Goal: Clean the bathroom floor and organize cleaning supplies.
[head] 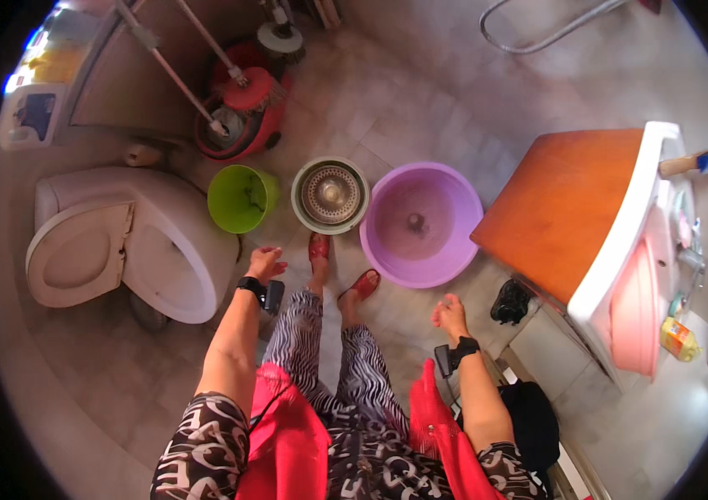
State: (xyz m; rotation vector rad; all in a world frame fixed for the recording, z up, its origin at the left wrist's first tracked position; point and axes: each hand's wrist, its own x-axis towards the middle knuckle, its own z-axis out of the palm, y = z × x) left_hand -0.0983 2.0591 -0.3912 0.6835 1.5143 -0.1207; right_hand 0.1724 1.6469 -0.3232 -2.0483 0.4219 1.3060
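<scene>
My left hand [264, 265] hangs in the air with loosely bent fingers and nothing in them. It is nearest to a green plastic bin [229, 215] and a toilet bowl [204, 294]. My right hand [451, 314] holds nothing either, its fingers slightly apart, below a purple plastic basin [421, 278] on the floor. A small dark round thing [416, 222] shows at the middle of the basin; what it is, I cannot tell. Left of the basin, a perforated metal strainer [330, 194] sits inside a round pale-rimmed bowl [298, 215], just ahead of my red slippers [363, 285].
A red mop bucket [273, 128] with two long-handled mops stands at the back left. On the right is a washstand with an orange-brown side [572, 200], a pink basin [632, 312] and a yellow bottle [679, 339]. A black plastic bag [510, 302] lies beside it. A shower hose [535, 45] curves overhead.
</scene>
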